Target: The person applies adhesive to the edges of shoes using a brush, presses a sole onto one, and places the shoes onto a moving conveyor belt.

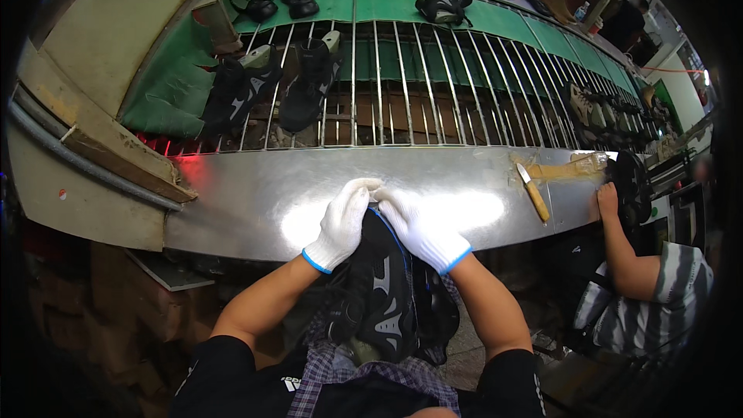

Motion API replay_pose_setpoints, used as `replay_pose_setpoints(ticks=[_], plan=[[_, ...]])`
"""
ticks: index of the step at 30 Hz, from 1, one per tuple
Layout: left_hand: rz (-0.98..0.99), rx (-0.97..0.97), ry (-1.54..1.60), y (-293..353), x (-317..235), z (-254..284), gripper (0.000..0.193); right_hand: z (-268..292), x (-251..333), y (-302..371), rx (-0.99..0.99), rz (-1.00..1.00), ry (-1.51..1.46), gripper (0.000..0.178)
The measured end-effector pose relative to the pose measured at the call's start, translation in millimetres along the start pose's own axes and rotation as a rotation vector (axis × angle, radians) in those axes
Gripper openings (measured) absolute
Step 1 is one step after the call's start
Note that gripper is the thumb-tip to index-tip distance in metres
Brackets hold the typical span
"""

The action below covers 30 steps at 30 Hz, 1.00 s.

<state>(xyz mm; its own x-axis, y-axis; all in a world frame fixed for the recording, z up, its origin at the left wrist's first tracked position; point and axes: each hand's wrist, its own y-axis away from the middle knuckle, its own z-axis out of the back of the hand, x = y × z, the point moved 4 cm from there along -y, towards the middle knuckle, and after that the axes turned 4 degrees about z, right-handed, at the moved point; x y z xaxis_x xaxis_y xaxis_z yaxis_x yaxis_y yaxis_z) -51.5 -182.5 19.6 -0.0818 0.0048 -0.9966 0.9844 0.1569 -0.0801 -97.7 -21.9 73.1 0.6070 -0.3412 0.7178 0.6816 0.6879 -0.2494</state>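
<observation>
A black sports shoe point(393, 286) with grey side markings and a blue line along its edge lies between my forearms, its toe pointing toward the metal table. My left hand point(343, 223), in a white knit glove with a blue cuff, grips the toe from the left. From the other side my right hand point(422, 226), gloved the same way, closes on the toe, and the fingertips of both hands meet over its end. A second black shoe point(439, 313) sits partly hidden beneath my right forearm. The fingertips' exact contact is hard to make out.
Beyond the metal table point(232, 186) runs a rack of metal rods point(426, 93) carrying black shoes point(306, 93) at the left. A knife point(534, 195) with a wooden handle lies right of my hands. Another person's arm point(627, 255) reaches onto the table at the right.
</observation>
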Motion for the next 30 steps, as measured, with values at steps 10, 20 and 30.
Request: replay_pose_setpoints(ticks=[10,20,30], plan=[[-0.005,0.283,-0.475,-11.1,-40.8,18.4,0.036,44.1,51.9,77.8,0.28,-0.371,0.1,0.092],[-0.105,0.604,-0.996,-18.3,-79.0,-33.8,0.04,13.5,25.7,90.9,0.033,-0.279,0.128,0.07],[-0.168,0.457,-1.064,-13.9,-73.7,-38.3,0.039,23.8,54.5,85.3,0.049,-0.267,0.066,0.094]])
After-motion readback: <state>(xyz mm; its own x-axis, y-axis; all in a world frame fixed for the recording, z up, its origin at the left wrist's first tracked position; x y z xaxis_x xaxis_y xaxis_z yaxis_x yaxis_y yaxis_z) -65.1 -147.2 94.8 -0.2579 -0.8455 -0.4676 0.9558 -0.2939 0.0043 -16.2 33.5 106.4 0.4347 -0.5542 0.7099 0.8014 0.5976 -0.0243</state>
